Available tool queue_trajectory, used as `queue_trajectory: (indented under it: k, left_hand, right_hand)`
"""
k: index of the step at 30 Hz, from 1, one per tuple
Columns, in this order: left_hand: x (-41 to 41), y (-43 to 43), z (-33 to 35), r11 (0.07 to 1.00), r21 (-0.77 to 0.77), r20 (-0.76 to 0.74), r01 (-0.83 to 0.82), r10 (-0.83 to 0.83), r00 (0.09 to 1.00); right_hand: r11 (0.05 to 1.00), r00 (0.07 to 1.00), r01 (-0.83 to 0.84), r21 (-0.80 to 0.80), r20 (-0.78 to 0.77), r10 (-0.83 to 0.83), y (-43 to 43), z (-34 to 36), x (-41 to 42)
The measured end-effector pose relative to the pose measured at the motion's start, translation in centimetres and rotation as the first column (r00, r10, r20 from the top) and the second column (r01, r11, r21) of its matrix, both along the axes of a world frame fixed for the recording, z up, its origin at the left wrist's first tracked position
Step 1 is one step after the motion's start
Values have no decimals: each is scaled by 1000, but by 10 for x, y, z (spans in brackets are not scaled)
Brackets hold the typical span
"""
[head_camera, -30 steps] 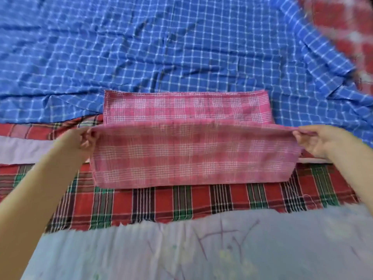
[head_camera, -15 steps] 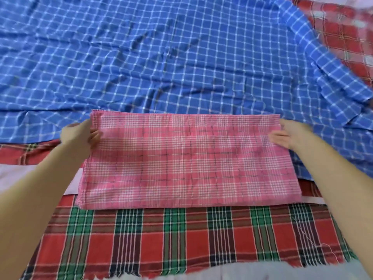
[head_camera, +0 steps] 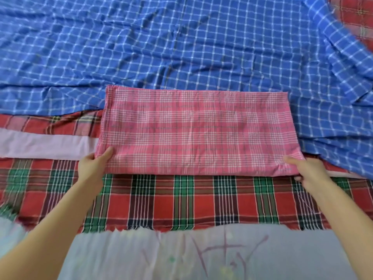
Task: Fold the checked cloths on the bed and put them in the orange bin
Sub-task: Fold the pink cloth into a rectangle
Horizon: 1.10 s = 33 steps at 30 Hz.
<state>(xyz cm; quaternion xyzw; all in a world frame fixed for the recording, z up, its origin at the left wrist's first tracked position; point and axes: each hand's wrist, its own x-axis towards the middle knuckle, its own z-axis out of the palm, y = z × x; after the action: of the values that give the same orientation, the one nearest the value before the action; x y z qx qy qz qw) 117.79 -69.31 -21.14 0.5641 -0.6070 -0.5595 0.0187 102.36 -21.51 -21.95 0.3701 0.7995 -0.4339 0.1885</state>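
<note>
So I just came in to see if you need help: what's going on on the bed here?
A person is folding a pink checked cloth on the bed. The left hand grips its near left corner and the right hand grips its near right corner. The cloth lies flat as a folded rectangle, partly over a blue checked cloth and a red and green plaid cloth, both spread out unfolded. No orange bin is in view.

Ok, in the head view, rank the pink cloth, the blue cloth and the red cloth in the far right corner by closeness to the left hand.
1. Pink cloth: the left hand grips its near left corner.
2. Blue cloth: spread beyond it.
3. Red cloth: far right corner.
</note>
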Motion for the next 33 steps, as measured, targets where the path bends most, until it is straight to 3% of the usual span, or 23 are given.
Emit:
queue_trajectory:
  k: [3,5,10,14,16,17,19,21,22,25,27,29,30,31,32,33]
  left_hand:
    - [23,-3,22,997,9,-9,74,-74,997]
    - [52,-9,34,991,33,49,129,-131,990]
    - [173,-6,51,939,94,308,329,-342,888]
    - [225,11,40,907,129,459,400,-412,787]
    - [230,10,28,872,-6,598,489,-389,701]
    - [228,11,25,819,-113,670,563,-356,652]
    - [218,24,24,614,-348,713,708,-317,626]
    - [202,60,25,427,-454,640,782,-454,620]
    - [195,87,26,358,-436,583,826,-586,562]
    - [186,170,16,86,-284,371,955,-908,192]
    - [188,208,6,-133,-222,386,966,-922,-39]
    - [192,224,-5,-294,-174,501,940,-848,-173]
    - [192,224,-7,-315,-152,514,937,-835,-197]
    - [193,219,-10,-279,-137,483,951,-857,-181]
    - [191,212,-8,-152,-125,397,980,-913,-91]
    - [188,201,-4,79,-83,264,993,-960,99]
  right_hand:
    - [997,998,8,-81,59,-3,3,29,25]
    - [991,983,-18,-130,177,41,12,44,60]
    - [964,870,-26,-266,469,153,43,56,195]
    - [982,896,-56,-180,425,129,48,30,264]
    - [985,923,-55,-163,367,112,45,17,270]
    - [985,937,-31,-167,339,87,43,13,267]
    - [978,959,57,-202,284,3,37,10,260]
    - [975,967,108,-194,247,-58,28,13,253]
    - [975,971,109,-192,230,-63,20,19,251]
    - [972,984,-8,-234,169,49,-12,63,243]
    - [954,977,-159,-253,102,190,-40,98,241]
    - [926,954,-286,-247,21,300,-74,124,242]
    - [909,936,-347,-231,-18,353,-93,130,244]
    - [889,911,-411,-202,-55,408,-112,133,247]
    - [864,879,-477,-163,-78,470,-131,130,250]
    - [833,841,-542,-111,-79,536,-153,122,255]
